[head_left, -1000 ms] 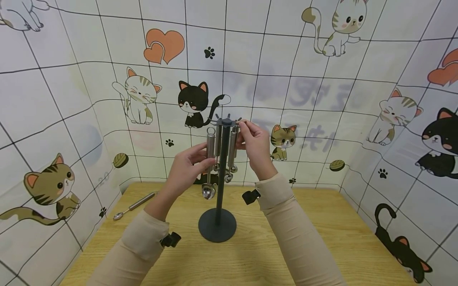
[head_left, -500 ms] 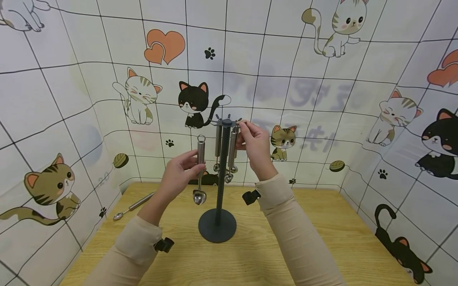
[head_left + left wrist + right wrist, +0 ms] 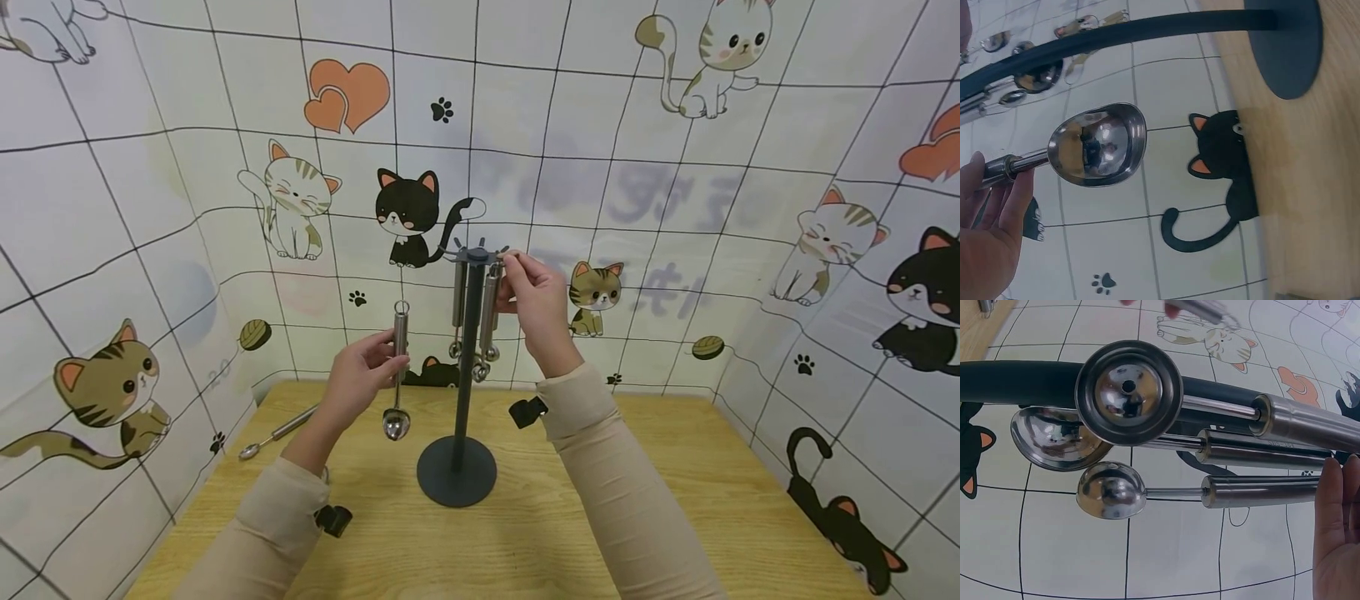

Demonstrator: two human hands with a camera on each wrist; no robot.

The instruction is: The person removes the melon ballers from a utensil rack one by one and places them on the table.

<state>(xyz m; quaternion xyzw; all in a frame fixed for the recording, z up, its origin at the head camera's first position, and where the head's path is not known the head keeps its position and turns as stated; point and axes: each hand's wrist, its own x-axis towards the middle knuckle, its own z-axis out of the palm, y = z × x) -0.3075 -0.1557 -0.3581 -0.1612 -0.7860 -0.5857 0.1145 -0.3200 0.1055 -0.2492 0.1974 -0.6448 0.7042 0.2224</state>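
My left hand [image 3: 356, 379] pinches the steel handle of a scoop [image 3: 396, 423], left of the dark utensil stand [image 3: 462, 400]. The scoop hangs upright, ring on top and bowl down; the left wrist view shows its deep oval bowl [image 3: 1097, 147]. At the top of the stand, my right hand [image 3: 538, 304] pinches the edge of the hook disc between thumb and forefinger. Several steel utensils [image 3: 490, 312] hang there. In the right wrist view they include a round-rimmed tool [image 3: 1129, 394] with a small central hole and a ball-shaped scoop [image 3: 1113, 490].
A slim steel spoon-like tool [image 3: 273, 433] lies on the wooden table [image 3: 637, 500] at the left. The stand's round base [image 3: 457, 471] rests mid-table. Cat-print sheeting [image 3: 525, 108] rises behind and at both sides. A small ring shows beside my left cuff.
The scoop has come away from the stand in my left hand, moving left and slightly down. My right hand has stayed at the hook disc.
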